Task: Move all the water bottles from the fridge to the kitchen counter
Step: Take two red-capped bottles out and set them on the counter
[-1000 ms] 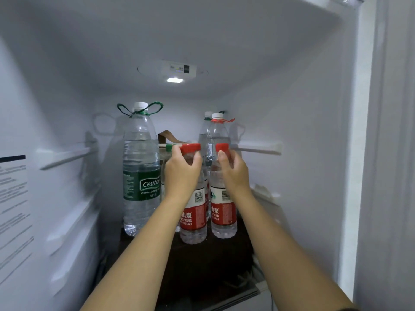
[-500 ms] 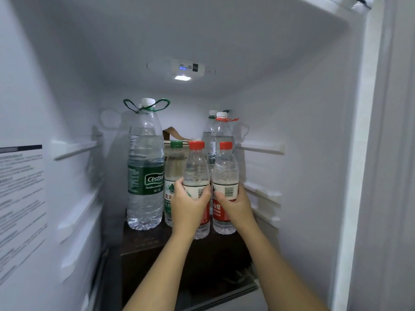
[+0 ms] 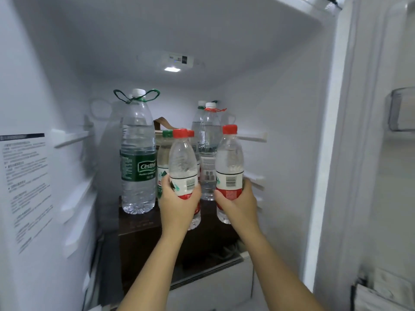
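Inside the open fridge, my left hand point(image 3: 177, 205) grips a small red-capped water bottle point(image 3: 182, 160) round its label. My right hand point(image 3: 238, 203) grips a second red-capped bottle point(image 3: 229, 158) the same way. Both bottles are upright and lifted off the dark shelf point(image 3: 143, 230). Behind them stand a tall green-labelled Cestbon bottle point(image 3: 138, 153), a small green-capped bottle point(image 3: 163, 158), another red cap point(image 3: 191, 133) just behind the left-hand bottle, and two tall bottles point(image 3: 207, 140) at the back right.
White fridge walls close in on both sides, with shelf rails point(image 3: 71, 138) on the left and rails point(image 3: 252, 136) on the right. A printed sticker point(image 3: 24, 182) covers the left wall. The fridge door bin point(image 3: 402, 108) shows at far right. A light point(image 3: 172, 69) glows overhead.
My hands went from the bottle caps down to the labels, then lifted both red-capped bottles off the shelf and drew them toward me and slightly apart.
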`<control>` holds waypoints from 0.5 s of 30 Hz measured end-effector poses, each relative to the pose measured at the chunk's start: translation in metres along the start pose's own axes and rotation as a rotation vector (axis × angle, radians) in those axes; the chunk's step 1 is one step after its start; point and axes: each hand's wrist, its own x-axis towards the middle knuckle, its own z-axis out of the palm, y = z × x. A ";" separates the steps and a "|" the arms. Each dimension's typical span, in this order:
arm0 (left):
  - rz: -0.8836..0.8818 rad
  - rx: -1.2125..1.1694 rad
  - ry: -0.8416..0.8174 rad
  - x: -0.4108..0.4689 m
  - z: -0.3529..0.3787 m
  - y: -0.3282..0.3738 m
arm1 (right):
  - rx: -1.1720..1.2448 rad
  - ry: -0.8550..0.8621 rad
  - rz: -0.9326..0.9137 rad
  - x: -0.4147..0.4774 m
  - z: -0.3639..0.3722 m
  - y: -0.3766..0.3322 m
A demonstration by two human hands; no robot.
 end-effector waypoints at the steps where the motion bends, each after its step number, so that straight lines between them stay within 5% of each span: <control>1: 0.022 -0.008 -0.009 -0.007 -0.004 0.006 | -0.017 0.017 -0.016 -0.009 -0.007 -0.006; 15: 0.059 -0.359 -0.487 -0.106 -0.003 0.095 | -0.154 0.348 0.075 -0.138 -0.145 -0.093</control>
